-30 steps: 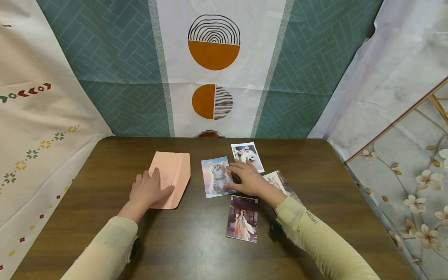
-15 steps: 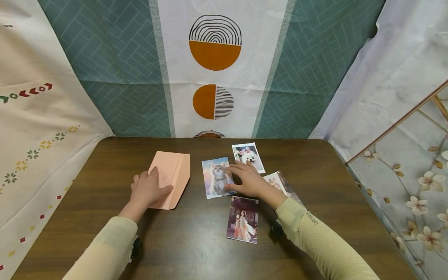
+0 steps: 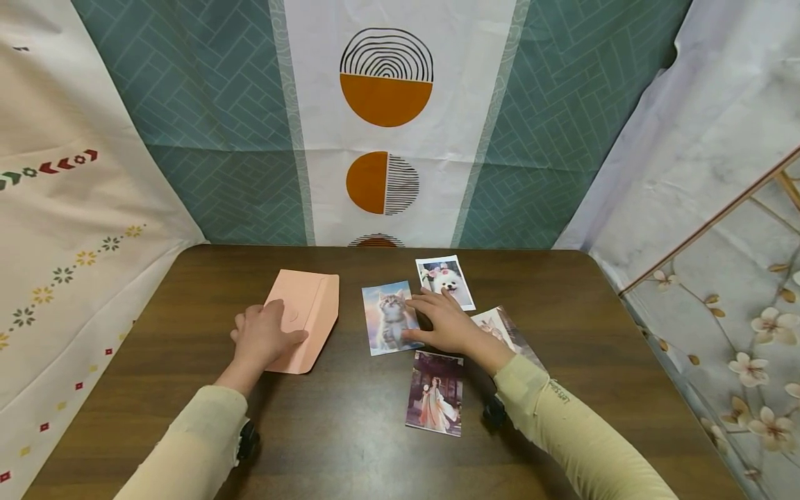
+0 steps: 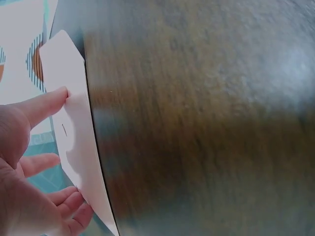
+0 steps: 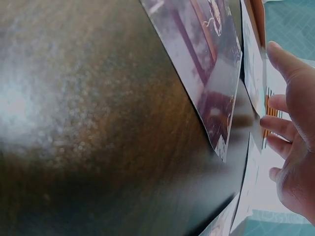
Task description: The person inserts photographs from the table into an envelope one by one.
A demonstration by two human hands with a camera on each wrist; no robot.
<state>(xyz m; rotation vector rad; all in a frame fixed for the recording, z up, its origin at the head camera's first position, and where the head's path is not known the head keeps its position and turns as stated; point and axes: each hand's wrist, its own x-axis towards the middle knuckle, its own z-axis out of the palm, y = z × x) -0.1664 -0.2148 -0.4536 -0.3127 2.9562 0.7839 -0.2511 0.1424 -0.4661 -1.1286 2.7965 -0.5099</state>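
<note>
A pink envelope (image 3: 305, 292) lies at the left of the table, its pointed flap side facing right. My left hand (image 3: 257, 339) rests on its left part, fingers relaxed, and in the left wrist view the thumb (image 4: 55, 101) touches the paper. Right of it lies a kitten picture card (image 3: 380, 323). My right hand (image 3: 445, 325) is spread loosely over that card's right edge, holding nothing. Behind the hand lies a white dog card (image 3: 448, 279); nearer the front is a purple card with a robed figure (image 3: 432, 399). The right wrist and forearm partly hide another picture card (image 3: 498, 325).
All of this lies on a dark brown wooden table (image 3: 350, 444). Fabric hangings surround it: a green and white curtain (image 3: 387, 139) at the back, a patterned cream cloth (image 3: 75, 229) on the left and a floral cloth (image 3: 700, 229) on the right.
The head view has shifted very slightly. Both hands, the envelope and the cards stay practically where they were.
</note>
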